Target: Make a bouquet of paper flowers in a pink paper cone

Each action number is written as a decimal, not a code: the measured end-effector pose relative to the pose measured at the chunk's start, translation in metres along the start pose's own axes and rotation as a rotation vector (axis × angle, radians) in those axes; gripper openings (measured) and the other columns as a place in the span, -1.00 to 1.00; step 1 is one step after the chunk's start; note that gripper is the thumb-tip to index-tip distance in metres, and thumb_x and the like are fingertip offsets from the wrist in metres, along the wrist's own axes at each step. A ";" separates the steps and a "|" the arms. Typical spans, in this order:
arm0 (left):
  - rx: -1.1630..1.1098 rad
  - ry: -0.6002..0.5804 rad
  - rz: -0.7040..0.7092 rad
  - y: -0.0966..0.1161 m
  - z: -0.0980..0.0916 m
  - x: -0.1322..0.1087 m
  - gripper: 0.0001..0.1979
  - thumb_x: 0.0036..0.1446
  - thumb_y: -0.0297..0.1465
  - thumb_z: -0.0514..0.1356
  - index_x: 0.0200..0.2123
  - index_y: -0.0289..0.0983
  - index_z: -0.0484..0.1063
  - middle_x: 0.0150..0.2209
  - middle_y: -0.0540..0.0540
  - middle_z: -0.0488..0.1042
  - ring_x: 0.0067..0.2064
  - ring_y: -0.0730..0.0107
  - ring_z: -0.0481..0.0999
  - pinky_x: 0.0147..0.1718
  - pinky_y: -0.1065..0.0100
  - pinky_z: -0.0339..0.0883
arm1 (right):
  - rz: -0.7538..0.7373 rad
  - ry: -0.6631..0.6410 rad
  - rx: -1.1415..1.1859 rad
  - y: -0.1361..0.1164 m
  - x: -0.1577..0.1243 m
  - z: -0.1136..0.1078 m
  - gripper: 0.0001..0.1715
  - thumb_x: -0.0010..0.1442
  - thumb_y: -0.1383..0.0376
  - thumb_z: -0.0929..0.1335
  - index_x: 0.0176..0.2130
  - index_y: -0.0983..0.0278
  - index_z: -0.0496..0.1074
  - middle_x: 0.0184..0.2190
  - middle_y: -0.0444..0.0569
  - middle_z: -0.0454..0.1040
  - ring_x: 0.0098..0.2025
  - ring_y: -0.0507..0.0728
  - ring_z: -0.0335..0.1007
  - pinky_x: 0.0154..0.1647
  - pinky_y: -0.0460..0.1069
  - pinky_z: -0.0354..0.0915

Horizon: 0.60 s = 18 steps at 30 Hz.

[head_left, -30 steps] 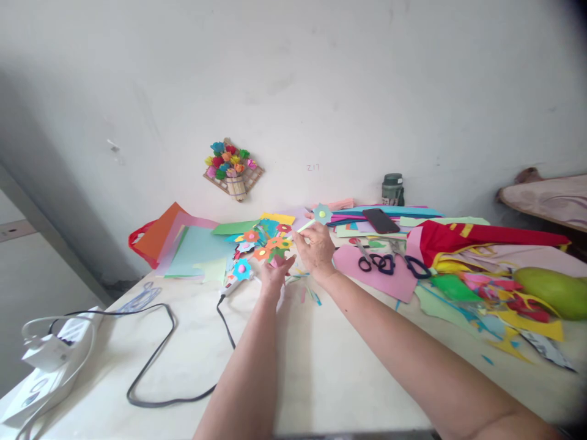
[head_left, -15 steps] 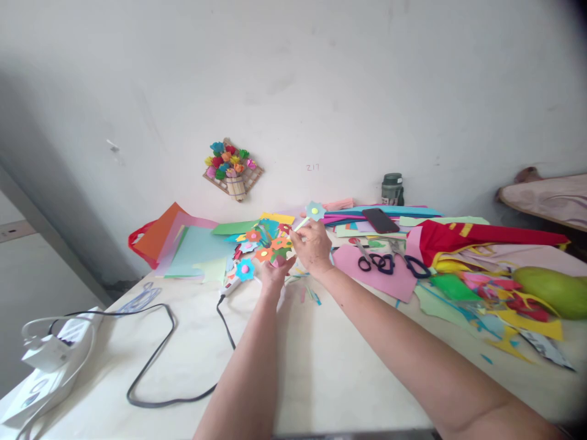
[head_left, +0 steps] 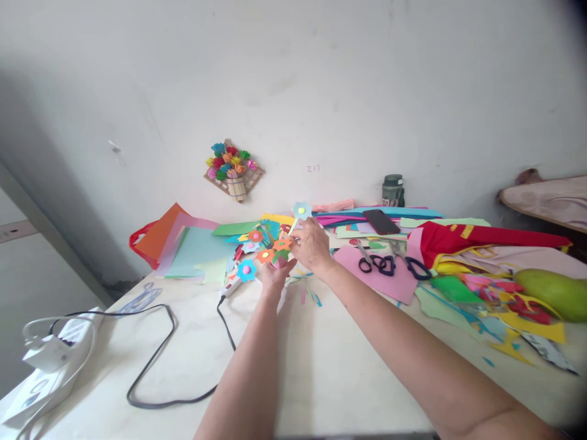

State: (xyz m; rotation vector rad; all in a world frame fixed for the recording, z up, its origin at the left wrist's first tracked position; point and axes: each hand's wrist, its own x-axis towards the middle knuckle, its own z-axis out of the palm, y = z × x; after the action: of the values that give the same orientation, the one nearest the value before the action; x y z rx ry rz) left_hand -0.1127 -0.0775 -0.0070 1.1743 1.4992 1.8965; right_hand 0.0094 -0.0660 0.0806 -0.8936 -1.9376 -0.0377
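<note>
Low over the table, my left hand (head_left: 276,276) is closed around the base of a bunch of paper flowers (head_left: 266,255) in orange, blue, pink and other colours. What lies inside its grip is mostly hidden by the flower heads. My right hand (head_left: 312,244) pinches the pale stem of a light blue paper flower (head_left: 301,211) with a yellow centre. That flower stands nearly upright above the bunch, its stem leaning a little. The lower end of the stem is hidden behind my right fingers.
Scissors (head_left: 373,263) lie on pink paper, with a phone (head_left: 381,221) and a green bottle (head_left: 393,190) behind. Paper scraps and a green fruit (head_left: 550,294) are at right. A power strip (head_left: 59,360) and black cord (head_left: 156,360) lie left. Coloured sheets (head_left: 202,244) rest at the back left.
My right hand has moved slightly left, bringing the light blue flower closer over the bunch and more upright. My left hand keeps its hold with little movement.
</note>
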 end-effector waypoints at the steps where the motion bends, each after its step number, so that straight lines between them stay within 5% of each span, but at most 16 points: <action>1: -0.002 0.003 -0.002 0.000 0.000 0.000 -0.78 -0.33 -0.39 0.36 -0.64 -0.29 0.35 -0.67 0.06 0.27 -0.60 0.53 0.25 -0.67 0.46 0.24 | 0.008 -0.002 0.008 0.001 0.000 0.000 -0.75 0.14 0.22 0.31 -0.42 0.21 0.58 -0.21 0.07 0.45 -0.07 0.23 0.23 -0.15 0.04 0.27; 12: 0.006 0.031 -0.022 0.002 0.000 0.000 -0.79 -0.36 -0.40 0.33 -0.67 -0.29 0.32 -0.70 0.08 0.24 -0.64 0.54 0.21 -0.70 0.46 0.19 | 0.006 -0.015 0.002 0.002 -0.007 0.000 -0.70 0.17 0.25 0.29 -0.46 0.21 0.57 -0.12 0.01 0.51 -0.07 0.21 0.29 -0.13 0.04 0.26; 18: -0.003 0.014 -0.014 0.004 0.000 -0.002 -0.78 -0.34 -0.38 0.35 -0.62 -0.30 0.35 -0.67 0.08 0.26 -0.62 0.55 0.22 -0.69 0.47 0.20 | 0.153 0.066 0.156 0.006 -0.006 0.009 -0.75 0.14 0.19 0.32 -0.43 0.18 0.57 -0.06 -0.02 0.49 -0.05 0.19 0.35 -0.09 0.05 0.29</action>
State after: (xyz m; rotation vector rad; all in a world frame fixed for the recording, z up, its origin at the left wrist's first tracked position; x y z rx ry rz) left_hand -0.1108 -0.0803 -0.0036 1.1480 1.5075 1.9011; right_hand 0.0081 -0.0612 0.0693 -0.9215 -1.7799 0.1697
